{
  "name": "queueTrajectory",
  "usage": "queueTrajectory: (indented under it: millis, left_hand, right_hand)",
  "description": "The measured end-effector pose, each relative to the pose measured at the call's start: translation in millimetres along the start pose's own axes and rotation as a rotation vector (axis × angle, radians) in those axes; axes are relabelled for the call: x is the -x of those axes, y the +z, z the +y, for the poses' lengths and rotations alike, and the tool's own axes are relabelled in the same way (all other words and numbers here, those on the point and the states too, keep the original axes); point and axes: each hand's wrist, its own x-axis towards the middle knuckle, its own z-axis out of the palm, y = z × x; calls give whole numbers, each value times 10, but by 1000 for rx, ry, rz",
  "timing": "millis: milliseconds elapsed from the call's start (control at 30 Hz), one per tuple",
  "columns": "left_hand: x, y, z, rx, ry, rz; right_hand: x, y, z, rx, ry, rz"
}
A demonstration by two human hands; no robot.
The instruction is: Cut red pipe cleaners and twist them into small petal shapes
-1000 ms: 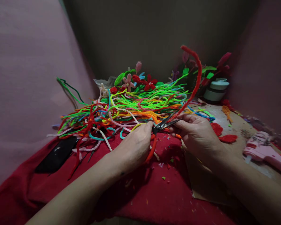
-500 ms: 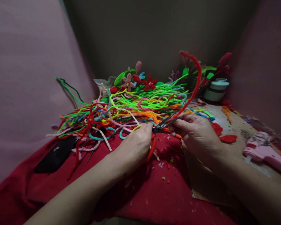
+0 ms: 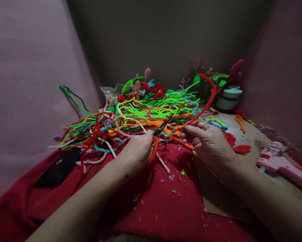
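Note:
Wrapped round the red handles of a pair of scissors is my left hand; the dark blades look closed and point up and away. My right hand pinches the near end of a red pipe cleaner, whose free length curves upward and bends over at the tip. The scissor blades are apart from the red stem. Just beyond both hands spreads a heap of coloured pipe cleaners, mostly green, orange and red.
Pipe-cleaner flowers stand behind the heap. A lidded jar, red petals and a pink glue gun are on the right. At left lies a black phone-like slab. Cardboard and small clippings rest on the red cloth.
The scissors have moved left, away from the red pipe cleaner, and their blades have come together. The pipe cleaner's upper end has dropped lower. My right hand still pinches it.

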Motion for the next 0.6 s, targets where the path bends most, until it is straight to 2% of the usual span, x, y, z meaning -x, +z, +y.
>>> queueTrajectory:
  millis: [67,167,267,333,433,500,533,600]
  left_hand:
    - [-12,-80,-53,-59,-5,-114]
    - [6,-174,-122,-166,73,-281]
    - [42,-262,-146,-204,92,-330]
    - [51,-298,-114,-85,85,-225]
    - [31,-241,27,366,91,55]
    - [9,-137,150,685,107,75]
    - [1,-81,205,755,84,70]
    - [-5,2,282,749,43,136]
  right_hand:
    - [2,1,-2,-16,11,-20]
    - [5,2,6,-32,23,-43]
    - [4,3,28,-44,26,-58]
    - [11,7,54,-56,31,-69]
    - [45,22,102,-85,74,-111]
    - [80,35,130,-88,107,-124]
    - [98,42,141,-83,118,-125]
    - [129,52,158,-70,124,-141]
